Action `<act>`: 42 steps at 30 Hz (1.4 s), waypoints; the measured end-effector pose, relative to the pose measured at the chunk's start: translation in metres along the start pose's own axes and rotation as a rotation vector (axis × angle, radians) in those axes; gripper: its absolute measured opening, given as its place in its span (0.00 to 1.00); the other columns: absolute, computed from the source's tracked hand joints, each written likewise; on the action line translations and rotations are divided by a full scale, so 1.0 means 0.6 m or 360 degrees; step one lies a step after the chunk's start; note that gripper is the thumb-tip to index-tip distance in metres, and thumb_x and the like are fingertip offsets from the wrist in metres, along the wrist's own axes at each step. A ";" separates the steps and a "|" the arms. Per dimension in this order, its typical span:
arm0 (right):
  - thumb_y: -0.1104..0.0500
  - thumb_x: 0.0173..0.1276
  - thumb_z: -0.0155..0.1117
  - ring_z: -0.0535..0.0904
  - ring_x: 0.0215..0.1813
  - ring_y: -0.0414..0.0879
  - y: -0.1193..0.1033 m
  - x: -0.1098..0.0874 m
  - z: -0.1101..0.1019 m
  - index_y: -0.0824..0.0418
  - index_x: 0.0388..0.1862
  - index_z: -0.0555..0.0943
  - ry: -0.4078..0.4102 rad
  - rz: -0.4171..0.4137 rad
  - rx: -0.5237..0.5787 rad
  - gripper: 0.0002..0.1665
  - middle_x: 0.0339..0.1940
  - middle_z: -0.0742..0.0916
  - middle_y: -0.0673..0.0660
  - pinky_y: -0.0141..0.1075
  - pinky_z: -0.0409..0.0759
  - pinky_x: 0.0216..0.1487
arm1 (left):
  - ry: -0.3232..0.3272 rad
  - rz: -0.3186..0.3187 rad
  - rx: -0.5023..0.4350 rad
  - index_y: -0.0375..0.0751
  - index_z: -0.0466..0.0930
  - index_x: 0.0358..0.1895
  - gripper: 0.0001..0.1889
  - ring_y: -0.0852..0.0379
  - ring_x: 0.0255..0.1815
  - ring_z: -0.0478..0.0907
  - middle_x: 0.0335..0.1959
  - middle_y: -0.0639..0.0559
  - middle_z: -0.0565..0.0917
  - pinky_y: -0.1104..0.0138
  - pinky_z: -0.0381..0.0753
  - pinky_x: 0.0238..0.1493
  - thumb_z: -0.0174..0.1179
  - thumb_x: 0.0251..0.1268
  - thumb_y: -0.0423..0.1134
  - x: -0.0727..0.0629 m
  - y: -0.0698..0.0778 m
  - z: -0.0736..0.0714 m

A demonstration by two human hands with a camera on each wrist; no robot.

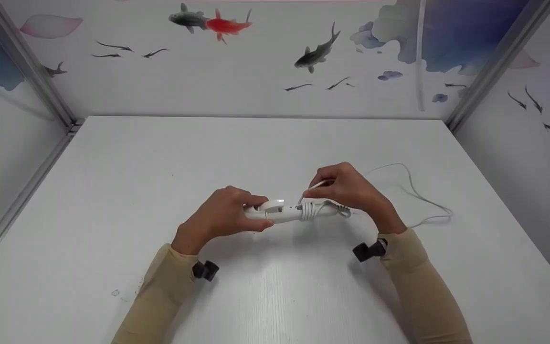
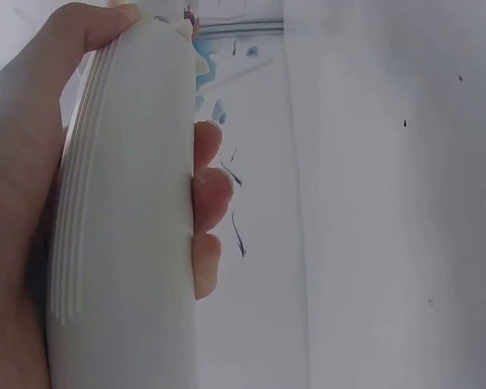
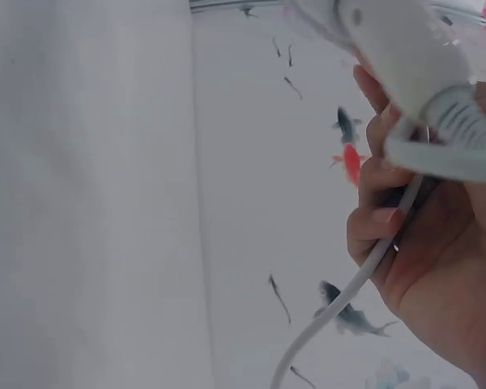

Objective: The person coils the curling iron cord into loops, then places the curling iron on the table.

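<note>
My left hand (image 1: 227,212) grips the thick white body of a hair styling iron (image 1: 284,214), thumb on one side and fingers round the other. In the left wrist view, that smooth body (image 2: 138,194) shows fine ridges along one side. A curved white lever stands up near the thumb. Several turns of white power cord (image 1: 309,210) are wound round the handle beyond it. My right hand (image 1: 346,186) pinches the cord just above these turns. In the right wrist view, the cord (image 3: 340,300) runs through the curled fingers, with the handle's ribbed cord end close by.
A loose length of cord (image 1: 413,191) trails in a loop over the white table (image 1: 208,148) to the right. Walls printed with fish (image 1: 318,55) stand behind and on both sides, with metal posts (image 1: 499,62) at the corners. Small black cameras (image 1: 206,271) sit on both wrists.
</note>
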State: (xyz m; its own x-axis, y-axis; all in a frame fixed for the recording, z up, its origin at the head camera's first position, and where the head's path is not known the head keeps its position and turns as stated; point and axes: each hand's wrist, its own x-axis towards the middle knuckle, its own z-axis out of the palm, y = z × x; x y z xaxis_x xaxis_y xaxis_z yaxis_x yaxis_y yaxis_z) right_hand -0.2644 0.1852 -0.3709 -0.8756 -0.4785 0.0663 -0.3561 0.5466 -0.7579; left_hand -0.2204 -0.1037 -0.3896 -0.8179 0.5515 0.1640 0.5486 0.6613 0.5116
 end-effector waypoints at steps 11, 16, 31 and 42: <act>0.58 0.67 0.70 0.73 0.28 0.42 -0.044 -0.020 0.012 0.57 0.38 0.91 0.0144 -0.0296 -0.0199 0.06 0.28 0.88 0.50 0.29 0.72 0.30 | 0.0199 -0.0015 0.0263 0.48 0.87 0.50 0.19 0.57 0.29 0.75 0.33 0.52 0.88 0.65 0.74 0.32 0.67 0.61 0.55 0.002 0.001 0.002; 0.57 0.71 0.66 0.71 0.26 0.40 -0.049 -0.021 0.014 0.58 0.40 0.91 0.0151 -0.0378 -0.0218 0.09 0.24 0.83 0.50 0.30 0.69 0.29 | 0.0396 -0.0114 0.0323 0.47 0.88 0.51 0.20 0.54 0.28 0.76 0.32 0.49 0.88 0.62 0.76 0.31 0.68 0.60 0.54 0.003 -0.002 0.003; 0.50 0.76 0.59 0.81 0.32 0.46 -0.004 0.006 0.017 0.52 0.56 0.87 -0.0309 -0.0027 0.0036 0.17 0.33 0.90 0.61 0.36 0.81 0.38 | 0.0758 -0.0231 0.0218 0.44 0.87 0.50 0.19 0.48 0.32 0.84 0.37 0.42 0.89 0.53 0.84 0.34 0.68 0.60 0.49 0.006 -0.001 0.000; 0.35 0.68 0.63 0.68 0.24 0.39 0.056 0.035 0.024 0.62 0.46 0.89 -0.0310 0.0474 0.0374 0.31 0.21 0.81 0.47 0.33 0.68 0.36 | 0.0821 -0.0215 0.0073 0.44 0.87 0.51 0.19 0.49 0.34 0.84 0.38 0.44 0.90 0.55 0.83 0.36 0.68 0.60 0.48 0.007 0.000 -0.004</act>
State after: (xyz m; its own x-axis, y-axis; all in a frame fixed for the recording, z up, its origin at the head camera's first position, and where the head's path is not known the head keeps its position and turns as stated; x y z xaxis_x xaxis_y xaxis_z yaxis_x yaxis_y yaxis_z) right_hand -0.2900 0.1838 -0.4045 -0.8429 -0.4567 -0.2844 0.0067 0.5196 -0.8544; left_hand -0.2242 -0.1026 -0.3867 -0.8545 0.1459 0.4985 0.4300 0.7371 0.5214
